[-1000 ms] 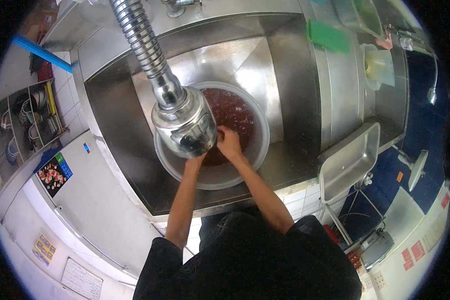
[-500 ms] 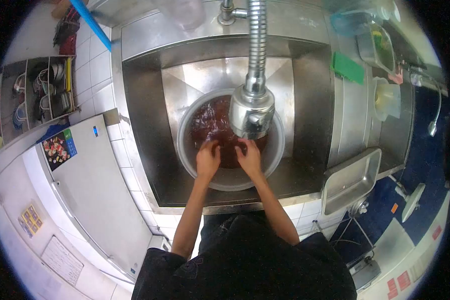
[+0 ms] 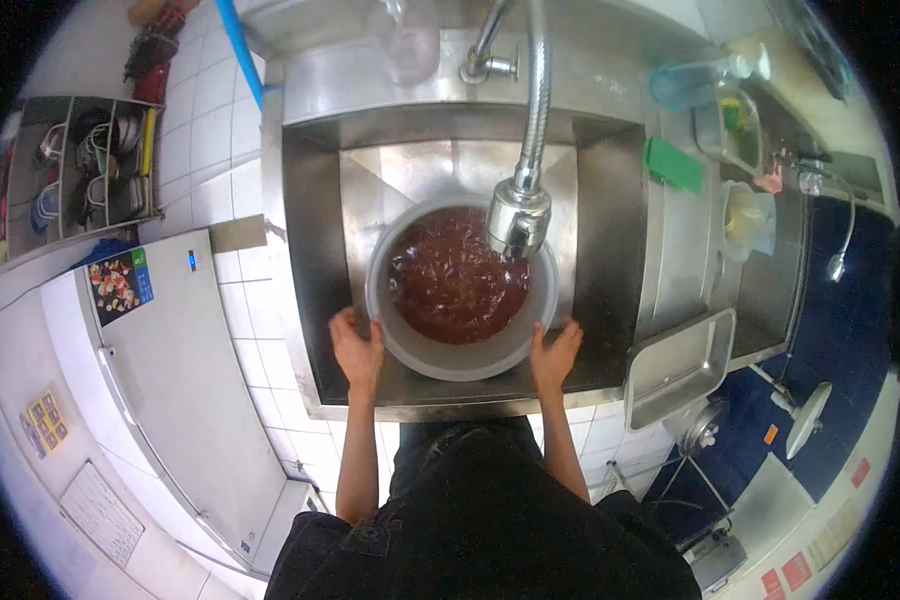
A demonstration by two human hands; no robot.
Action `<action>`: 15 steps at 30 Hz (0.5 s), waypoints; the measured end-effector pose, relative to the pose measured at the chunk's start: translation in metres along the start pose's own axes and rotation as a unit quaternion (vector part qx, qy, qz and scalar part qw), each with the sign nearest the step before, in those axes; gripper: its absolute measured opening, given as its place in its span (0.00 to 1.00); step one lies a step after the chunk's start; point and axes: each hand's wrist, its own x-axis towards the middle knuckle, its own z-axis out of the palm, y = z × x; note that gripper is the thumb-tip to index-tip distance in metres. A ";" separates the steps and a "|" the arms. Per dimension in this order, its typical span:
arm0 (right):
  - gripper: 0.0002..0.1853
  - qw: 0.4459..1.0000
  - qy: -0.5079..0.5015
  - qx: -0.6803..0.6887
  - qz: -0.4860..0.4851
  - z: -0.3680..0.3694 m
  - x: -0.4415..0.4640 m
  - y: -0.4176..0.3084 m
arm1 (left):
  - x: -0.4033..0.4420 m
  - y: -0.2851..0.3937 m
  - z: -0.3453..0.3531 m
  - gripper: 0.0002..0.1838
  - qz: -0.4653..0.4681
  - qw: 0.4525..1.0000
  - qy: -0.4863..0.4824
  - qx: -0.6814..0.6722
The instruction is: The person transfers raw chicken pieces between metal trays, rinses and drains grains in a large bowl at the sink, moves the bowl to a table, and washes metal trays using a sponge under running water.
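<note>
A large round pale-grey tub (image 3: 450,362) stands in the steel sink. Reddish-brown contents under rippling water (image 3: 455,285) fill much of it; what they are made of I cannot make out. My left hand (image 3: 358,350) is at the tub's left side, fingers apart, thumb close to the wall. On the opposite side my right hand (image 3: 555,355) is likewise spread, its thumb at the wall. Whether either hand presses on the tub I cannot tell. Above the tub's right rim hangs a chrome spray head (image 3: 519,222) on a flexible hose.
Right of the sink (image 3: 610,240) lie a green sponge-like block (image 3: 674,165) and a steel tray (image 3: 680,365). A plastic jug (image 3: 748,220) stands farther right. A white fridge (image 3: 185,370) and a rack of pans (image 3: 90,170) are on the left.
Both hands have come up out of the tub's contents and moved apart to its outer sides. The water surface now ripples more widely. The camera view has shifted slightly.
</note>
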 end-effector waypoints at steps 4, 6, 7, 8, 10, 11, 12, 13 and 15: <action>0.19 0.983 -0.116 0.131 0.057 0.035 0.000 0.038 | -0.009 -0.043 0.040 0.21 -0.066 0.969 -0.240 -0.005; 0.19 0.976 -0.155 0.117 0.103 0.006 -0.001 0.002 | -0.016 -0.044 0.038 0.21 -0.013 0.978 -0.206 0.028; 0.19 0.971 -0.172 0.112 0.122 0.001 0.003 -0.005 | -0.013 -0.041 0.035 0.21 -0.033 0.972 -0.227 0.048; 0.19 0.966 -0.189 0.106 0.141 -0.004 0.007 -0.012 | -0.002 -0.034 0.034 0.21 -0.050 0.966 -0.244 0.066; 0.16 0.980 -0.144 0.110 0.079 0.028 0.011 0.029 | 0.009 -0.028 0.028 0.25 -0.041 0.966 -0.249 0.062; 0.16 0.981 -0.139 0.113 0.077 0.014 0.017 0.014 | 0.008 -0.025 0.024 0.29 -0.037 0.959 -0.274 0.066; 0.16 0.970 -0.171 0.129 0.118 -0.005 0.021 -0.004 | 0.004 -0.017 0.017 0.29 -0.035 0.958 -0.278 0.066; 0.17 0.956 -0.202 0.146 0.157 -0.019 0.025 -0.019 | 0.007 -0.002 0.011 0.30 -0.060 0.960 -0.266 0.056; 0.17 0.957 -0.204 0.135 0.154 -0.024 0.033 -0.028 | 0.009 0.020 -0.001 0.32 -0.085 0.964 -0.247 0.042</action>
